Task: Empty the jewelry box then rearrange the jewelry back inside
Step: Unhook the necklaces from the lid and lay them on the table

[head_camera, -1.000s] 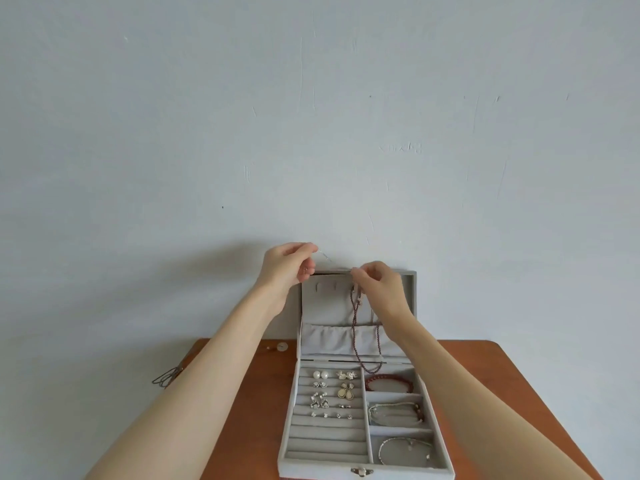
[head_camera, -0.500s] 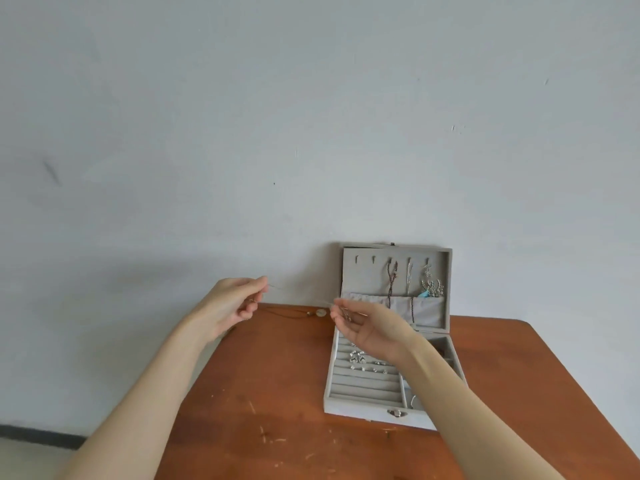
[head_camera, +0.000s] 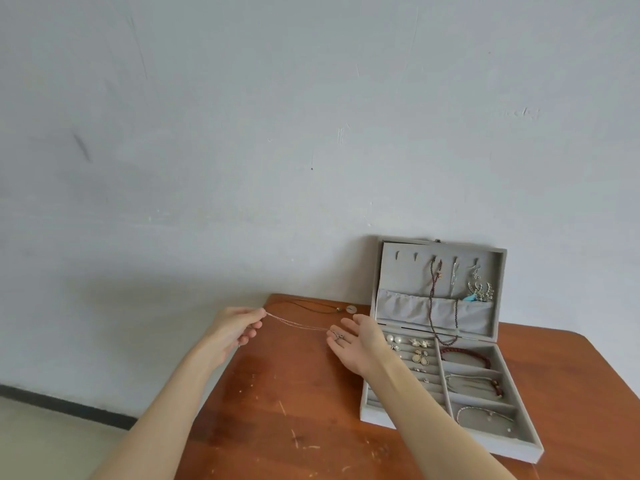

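Observation:
A grey jewelry box stands open at the right of the wooden table, its lid leaning on the wall. Necklaces and earrings hang in the lid; earrings and bracelets fill the tray compartments. My left hand pinches one end of a thin silver chain above the table's far left corner. The chain stretches to my right hand, held palm up with straight fingers just left of the box; the chain's pendant end lies on those fingers.
A brown cord necklace with a pale round pendant lies on the table by the wall, behind the chain. The table's left edge drops to the floor. The wall stands directly behind the box.
Both hands came away from the lid's hooks and moved left with the silver chain, now stretched over the table. The view has turned left, so the box sits at the right.

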Available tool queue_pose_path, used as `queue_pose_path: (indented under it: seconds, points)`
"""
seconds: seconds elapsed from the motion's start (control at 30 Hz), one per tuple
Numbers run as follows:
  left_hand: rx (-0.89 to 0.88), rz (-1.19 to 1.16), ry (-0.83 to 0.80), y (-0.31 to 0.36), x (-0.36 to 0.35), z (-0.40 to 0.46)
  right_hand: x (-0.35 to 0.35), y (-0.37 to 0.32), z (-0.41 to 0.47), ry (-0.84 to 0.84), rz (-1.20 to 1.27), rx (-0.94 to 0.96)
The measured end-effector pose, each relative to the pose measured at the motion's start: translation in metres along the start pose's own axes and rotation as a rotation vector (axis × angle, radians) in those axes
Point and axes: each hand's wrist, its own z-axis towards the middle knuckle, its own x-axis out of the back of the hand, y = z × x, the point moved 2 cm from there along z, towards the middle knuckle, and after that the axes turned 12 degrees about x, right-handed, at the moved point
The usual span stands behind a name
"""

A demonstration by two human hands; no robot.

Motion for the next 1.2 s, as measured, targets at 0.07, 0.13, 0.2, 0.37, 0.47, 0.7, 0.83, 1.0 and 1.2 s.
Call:
queue_pose_path:
  seconds: [0.07, 0.13, 0.2, 0.37, 0.47, 0.7, 0.83, 1.0, 1.2]
  points:
    - [-0.01, 0.034, 0.031, -0.002, -0.006, 0.011, -0.003, 0.002, 0.009, 0.034, -0.01, 0.045]
    - [-0.034, 0.082, 0.063, -0.004, -0.011, 0.021, -0.005, 0.002, 0.016, 0.063, -0.031, 0.116]
    - [-0.075, 0.148, 0.098, -0.005, -0.015, 0.03, -0.006, 0.001, 0.021, 0.086, -0.045, 0.177]
    - [-0.199, 0.273, 0.115, -0.006, -0.021, 0.035, -0.002, 0.004, 0.023, 0.059, -0.074, 0.221]
    - [-0.232, 0.292, 0.12, -0.008, -0.022, 0.033, 0.0, 0.007, 0.021, 0.033, -0.206, 0.263]
    - [-0.277, 0.314, 0.143, -0.009, -0.021, 0.026, 0.0, 0.023, 0.012, -0.271, -1.557, 0.855]
    - [-0.3, 0.397, 0.176, -0.009, -0.022, 0.025, 0.004, 0.038, 0.015, -0.436, -2.002, 0.689]
    - [-0.378, 0.518, 0.253, -0.01, -0.026, 0.032, 0.006, 0.041, 0.02, -0.413, -2.213, 0.535]
    - [-0.414, 0.563, 0.307, -0.006, -0.03, 0.048, 0.007, 0.032, 0.031, -0.308, -2.458, 0.508]
